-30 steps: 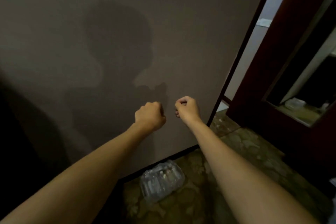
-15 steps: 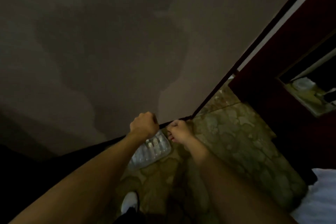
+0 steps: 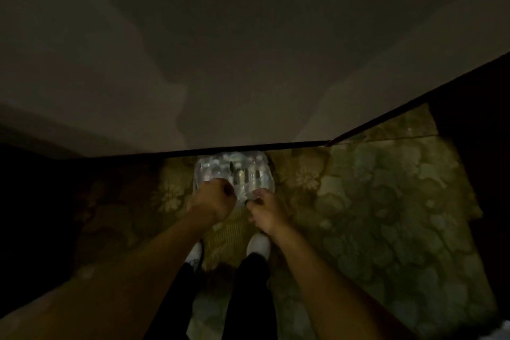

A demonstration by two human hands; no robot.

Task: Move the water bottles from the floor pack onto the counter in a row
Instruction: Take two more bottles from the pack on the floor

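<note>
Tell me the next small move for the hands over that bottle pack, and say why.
Probably open the right hand and take hold of the wrap at the near edge of the bottle pack. Both hands, the left hand included, are curled into fists just above the pack, which sits on the carpet against the wall. No bottle is out yet.

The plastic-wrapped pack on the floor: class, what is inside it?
The pack shows clear water bottles through its wrap; their number is unclear. Both fists cover its near edge.
</note>
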